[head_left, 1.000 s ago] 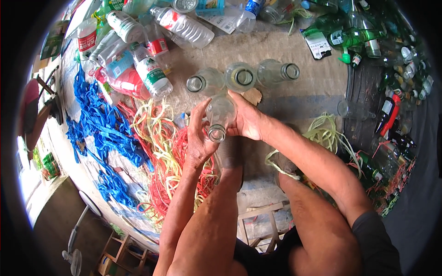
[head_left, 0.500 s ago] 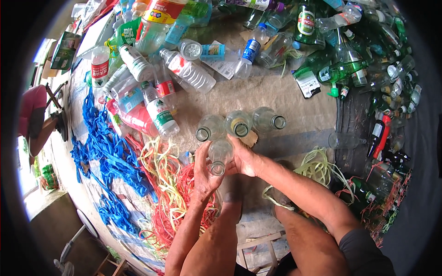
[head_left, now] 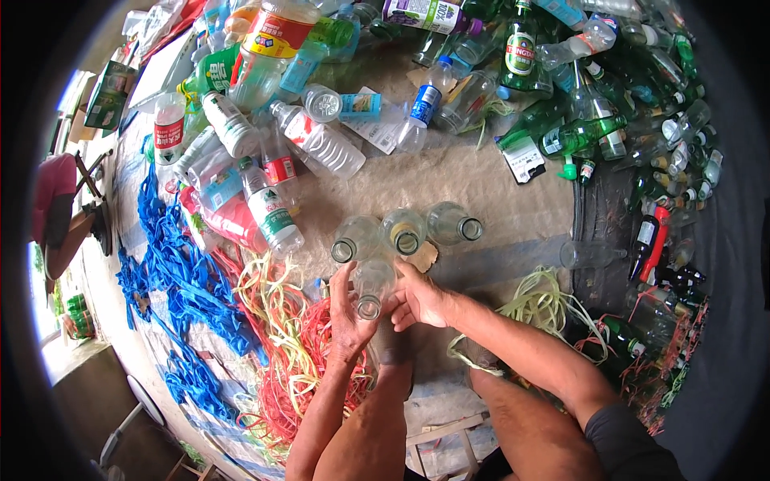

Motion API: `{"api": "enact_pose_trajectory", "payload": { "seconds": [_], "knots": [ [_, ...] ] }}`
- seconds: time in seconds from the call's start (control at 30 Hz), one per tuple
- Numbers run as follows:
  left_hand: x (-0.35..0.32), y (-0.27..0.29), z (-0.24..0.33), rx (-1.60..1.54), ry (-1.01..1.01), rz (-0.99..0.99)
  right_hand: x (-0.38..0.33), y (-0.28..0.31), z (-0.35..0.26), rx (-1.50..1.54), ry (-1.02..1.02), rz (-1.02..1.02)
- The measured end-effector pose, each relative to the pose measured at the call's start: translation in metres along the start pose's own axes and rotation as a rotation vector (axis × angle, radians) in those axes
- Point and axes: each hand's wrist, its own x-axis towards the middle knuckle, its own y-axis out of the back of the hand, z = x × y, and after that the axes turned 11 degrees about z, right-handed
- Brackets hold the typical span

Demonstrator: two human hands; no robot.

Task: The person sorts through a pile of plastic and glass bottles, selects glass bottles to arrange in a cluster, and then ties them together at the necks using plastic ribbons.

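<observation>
A clear glass bottle (head_left: 374, 276) stands in front of me with its open mouth tilted toward me. My left hand (head_left: 350, 309) is curled around its left side. Beside its right side is my right hand (head_left: 423, 298), fingers apart and loosely bent, the thumb reaching toward the bottle; whether it touches the glass I cannot tell. Just beyond, three more clear glass bottles form a row: a left one (head_left: 355, 236), a middle one (head_left: 403, 228) with something yellowish showing inside or behind it, and a right one (head_left: 451, 223).
Plastic bottles (head_left: 325, 144) pile up at the far left, green glass bottles (head_left: 581, 135) at the far right. Blue strips (head_left: 188, 280) and red and yellow strapping (head_left: 285, 345) lie to my left. Pale yellow strapping (head_left: 536, 301) and a lying clear bottle (head_left: 592, 251) are on the right.
The view has shifted slightly, so the scene sits a little further left. My right hand's fingers have loosened and spread beside the bottle; my left hand stays around it.
</observation>
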Motion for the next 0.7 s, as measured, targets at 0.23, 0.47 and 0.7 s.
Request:
{"api": "enact_pose_trajectory", "payload": {
  "seconds": [0.23, 0.47, 0.7],
  "knots": [
    [0.000, 0.006, -0.015, -0.104, 0.032, 0.023, -0.046, 0.034, -0.006, -0.044, 0.014, 0.010],
    [0.023, 0.013, -0.055, -0.064, 0.205, 0.065, -0.102, 0.077, -0.052, -0.227, 0.210, 0.158],
    [0.067, 0.006, -0.061, 0.196, -0.123, 0.111, -0.108, 0.090, -0.149, -0.375, 0.944, 0.711]
  ]
}}
